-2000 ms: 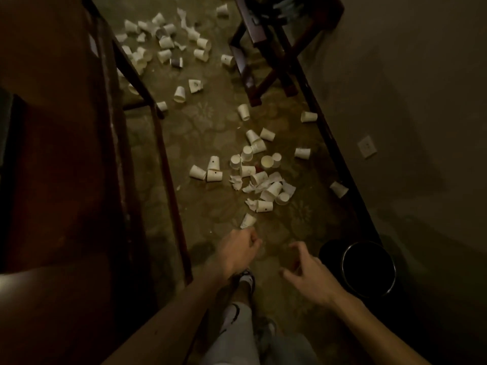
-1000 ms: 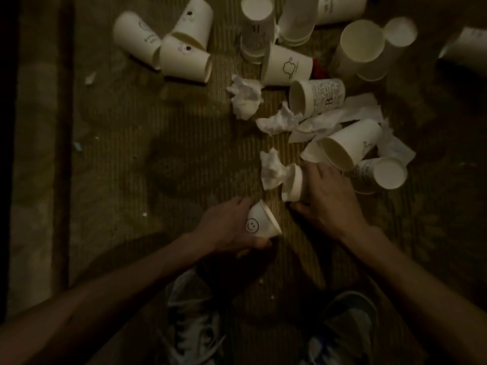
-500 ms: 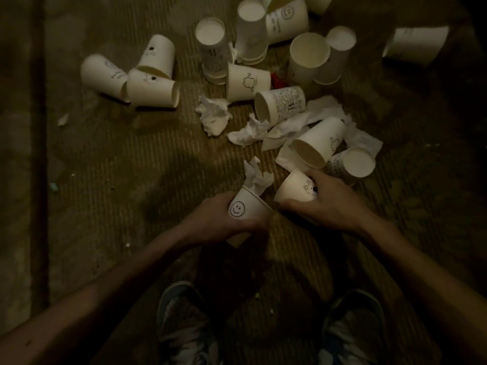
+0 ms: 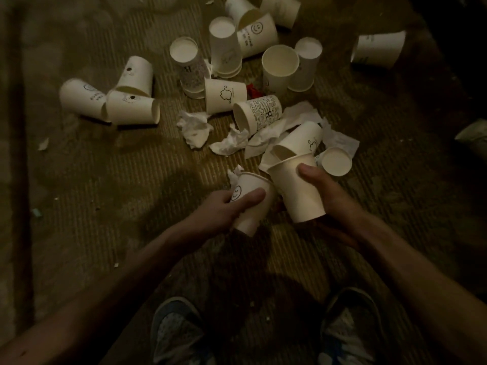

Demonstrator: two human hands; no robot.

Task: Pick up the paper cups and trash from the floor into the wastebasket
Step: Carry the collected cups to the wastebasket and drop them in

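The left shoe (image 4: pixel 176 335) and right shoe (image 4: pixel 350 330) stand on the carpeted floor (image 4: pixel 105 193) at the bottom edge, and both bare forearms reach forward above them. The left hand (image 4: pixel 224 210) grips a smiley cup (image 4: pixel 253 206), fingers curled round its wall, with the mouth tilted away. A tucked wad (image 4: pixel 234 175) of paper shows at its rim. Just beside it the right hand (image 4: pixel 326 193) holds a plain cup (image 4: pixel 297 193). The thumb lies across the cup's side, the fingers are hidden behind it, and the mouth points up and away. The two cups nearly touch.

Right behind the plain cup a doodle cup (image 4: pixel 300 140) lies on its side, mouth toward the camera. An upturned cup (image 4: pixel 336 162) shows its base just to its right. Flat tissues (image 4: pixel 297 114) spread under and around these. To the left lie a middle wad (image 4: pixel 232 142) and a left wad (image 4: pixel 195 127), both crumpled.

Farther on, a lettered cup (image 4: pixel 258 113) lies on its side against the tissues, and a ghost cup (image 4: pixel 224 94) lies just behind it. A red scrap (image 4: pixel 253 90) sits between the ghost cup and an upright open cup (image 4: pixel 279 67). Well to the left, a cluster (image 4: pixel 131 110) of three cups lies touching. Two stacks stand upside down, a short stack (image 4: pixel 189 69) and a tall stack (image 4: pixel 225 46). A pale cup (image 4: pixel 305 64) stands base up against the open cup.

Farthest off, a far smiley cup (image 4: pixel 258 32) and a top cup (image 4: pixel 282 9) lie on their sides. A lone cup (image 4: pixel 379 50) lies well apart at the right.
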